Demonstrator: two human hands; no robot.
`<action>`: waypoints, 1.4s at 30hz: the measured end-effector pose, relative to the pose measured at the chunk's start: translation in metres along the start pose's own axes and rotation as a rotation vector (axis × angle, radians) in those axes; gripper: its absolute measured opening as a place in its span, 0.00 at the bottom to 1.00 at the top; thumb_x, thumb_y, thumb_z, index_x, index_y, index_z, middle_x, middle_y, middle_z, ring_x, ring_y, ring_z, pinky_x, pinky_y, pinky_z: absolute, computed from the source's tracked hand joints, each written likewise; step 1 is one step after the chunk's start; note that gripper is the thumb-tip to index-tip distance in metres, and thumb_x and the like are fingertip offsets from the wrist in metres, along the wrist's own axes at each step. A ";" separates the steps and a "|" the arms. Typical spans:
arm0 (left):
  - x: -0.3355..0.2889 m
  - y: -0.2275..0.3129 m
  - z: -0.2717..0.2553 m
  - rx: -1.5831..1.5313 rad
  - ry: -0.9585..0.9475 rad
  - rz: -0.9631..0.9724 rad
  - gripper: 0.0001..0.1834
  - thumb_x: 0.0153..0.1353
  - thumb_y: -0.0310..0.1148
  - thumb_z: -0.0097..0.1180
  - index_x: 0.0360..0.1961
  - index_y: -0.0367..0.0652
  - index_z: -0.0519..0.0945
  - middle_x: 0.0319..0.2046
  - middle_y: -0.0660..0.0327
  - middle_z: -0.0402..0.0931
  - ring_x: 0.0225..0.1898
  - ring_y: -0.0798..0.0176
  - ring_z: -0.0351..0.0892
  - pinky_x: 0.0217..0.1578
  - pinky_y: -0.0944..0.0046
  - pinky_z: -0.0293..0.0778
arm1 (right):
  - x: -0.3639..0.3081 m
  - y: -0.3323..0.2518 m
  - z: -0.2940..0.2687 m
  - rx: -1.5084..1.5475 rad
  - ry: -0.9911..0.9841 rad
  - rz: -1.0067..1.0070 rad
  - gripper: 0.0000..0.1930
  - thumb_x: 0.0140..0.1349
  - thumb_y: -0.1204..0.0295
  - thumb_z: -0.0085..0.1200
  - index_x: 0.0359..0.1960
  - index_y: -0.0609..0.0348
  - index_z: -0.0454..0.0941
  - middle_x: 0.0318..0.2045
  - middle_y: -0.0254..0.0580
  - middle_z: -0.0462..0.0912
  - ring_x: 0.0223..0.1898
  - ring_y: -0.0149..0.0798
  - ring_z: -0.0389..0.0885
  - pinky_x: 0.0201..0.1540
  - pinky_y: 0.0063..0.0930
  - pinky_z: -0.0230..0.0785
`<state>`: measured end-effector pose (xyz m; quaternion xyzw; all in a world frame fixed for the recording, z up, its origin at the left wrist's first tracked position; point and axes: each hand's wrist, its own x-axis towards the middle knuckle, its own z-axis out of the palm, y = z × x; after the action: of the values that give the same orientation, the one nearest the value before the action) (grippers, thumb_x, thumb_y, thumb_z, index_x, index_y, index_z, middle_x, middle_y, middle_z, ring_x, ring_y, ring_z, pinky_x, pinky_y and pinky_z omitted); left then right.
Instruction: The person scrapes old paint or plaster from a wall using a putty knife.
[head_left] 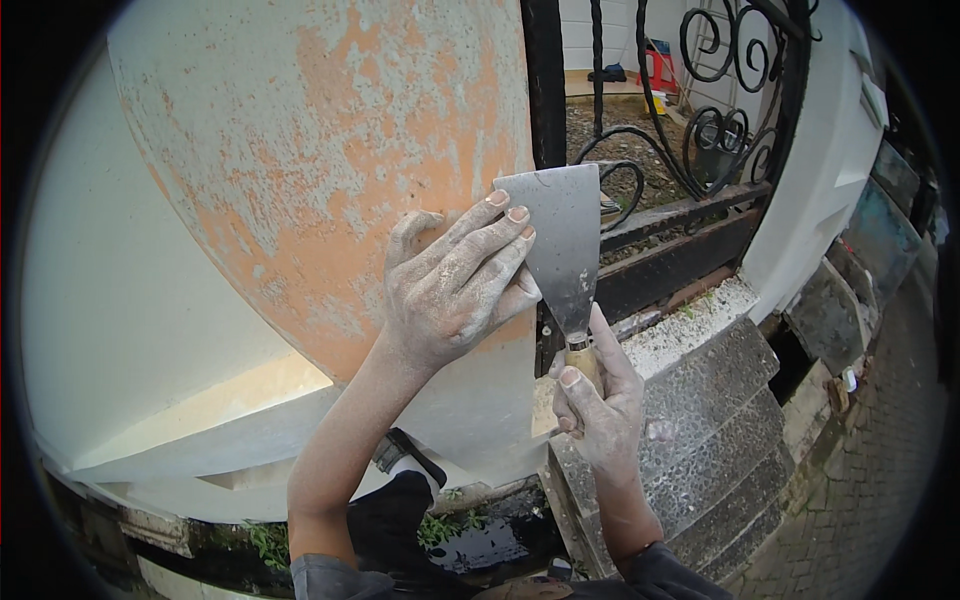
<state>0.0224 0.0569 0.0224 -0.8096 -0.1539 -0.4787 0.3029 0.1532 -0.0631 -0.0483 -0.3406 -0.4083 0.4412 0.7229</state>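
Against a peeling orange pillar (330,150), dusty hands press a scraper (560,240).

Both forearms bare, dusted white, rising from the lower edge with dark sleeves pushed up near the elbows. Left hand (455,285) raised higher, back of the hand toward the camera, wrist bent slightly, fingers spread flat and pointing up and to the right, thumb lifted apart to the left. Right hand (597,400) lower and just to the right, curled in a grip, index finger stretched straight upward, thumb folded across the front, wrist straight.
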 end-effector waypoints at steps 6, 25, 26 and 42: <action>-0.004 0.002 0.001 0.014 -0.060 0.015 0.17 0.41 0.42 0.65 0.35 0.53 0.82 0.43 0.71 0.79 0.52 0.71 0.74 0.48 0.58 0.62 | -0.006 0.007 -0.007 0.055 0.016 0.046 0.30 0.60 0.82 0.48 0.64 0.64 0.53 0.24 0.32 0.70 0.16 0.18 0.62 0.15 0.12 0.56; -0.002 0.004 0.006 -0.021 -0.043 0.037 0.18 0.41 0.43 0.65 0.35 0.51 0.81 0.43 0.70 0.78 0.51 0.69 0.74 0.46 0.57 0.63 | -0.004 -0.002 -0.009 0.031 0.020 0.029 0.29 0.59 0.82 0.46 0.64 0.62 0.54 0.28 0.34 0.72 0.16 0.18 0.63 0.16 0.12 0.57; -0.003 0.005 0.006 -0.021 -0.042 0.038 0.18 0.41 0.43 0.65 0.35 0.51 0.81 0.43 0.70 0.78 0.51 0.69 0.74 0.46 0.57 0.63 | -0.005 -0.001 -0.009 0.031 0.021 0.029 0.29 0.59 0.82 0.46 0.64 0.62 0.54 0.28 0.34 0.72 0.16 0.18 0.63 0.16 0.12 0.57; -0.005 0.009 0.011 -0.054 -0.059 0.024 0.18 0.40 0.45 0.65 0.34 0.51 0.82 0.42 0.71 0.79 0.52 0.72 0.73 0.47 0.57 0.61 | -0.006 0.002 -0.015 0.080 0.027 0.047 0.29 0.59 0.82 0.46 0.64 0.65 0.54 0.26 0.32 0.71 0.15 0.18 0.62 0.15 0.12 0.55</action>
<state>0.0326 0.0574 0.0106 -0.8331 -0.1399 -0.4548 0.2819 0.1639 -0.0698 -0.0585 -0.3268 -0.3723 0.4695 0.7308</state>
